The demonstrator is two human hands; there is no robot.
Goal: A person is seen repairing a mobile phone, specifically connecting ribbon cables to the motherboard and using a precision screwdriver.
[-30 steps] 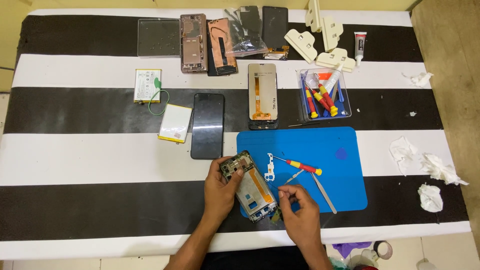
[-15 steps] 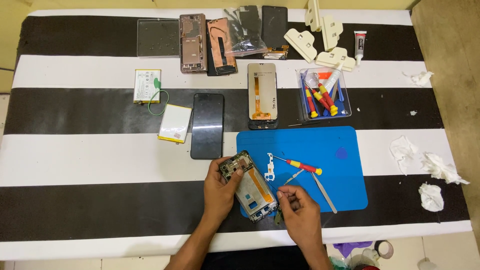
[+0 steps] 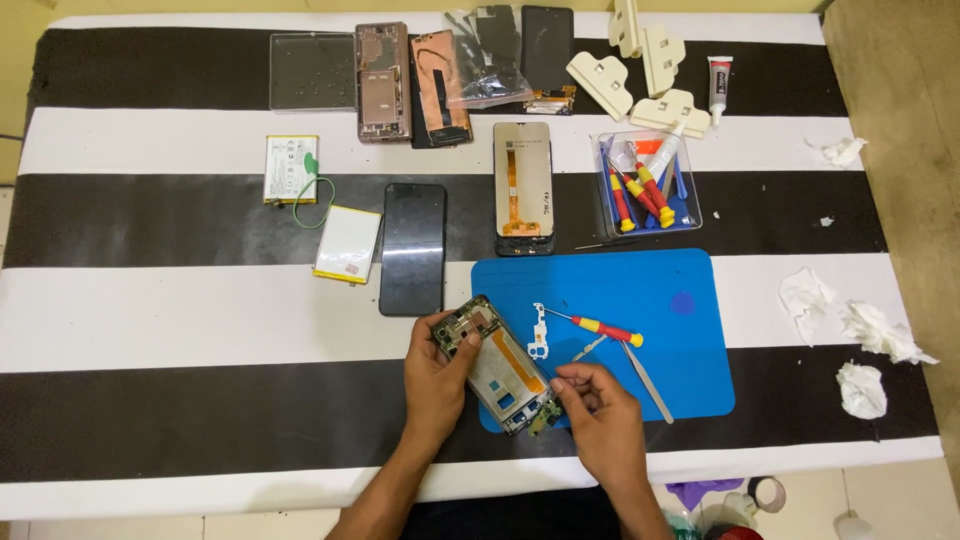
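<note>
The striped table (image 3: pixel 150 300) is carrying a blue mat (image 3: pixel 660 300) at its near middle. On the mat's left edge, the opened phone frame (image 3: pixel 500 365) is lying tilted. The left hand (image 3: pixel 435 375) is closing its grip around the frame's far end. The right hand (image 3: pixel 600 420) is pinching its fingertips at the near end; what they hold is too small to tell. A red-handled screwdriver (image 3: pixel 600 328) is lying just right.

Opened phone frame (image 3: pixel 500 365), tilted diagonally
</note>
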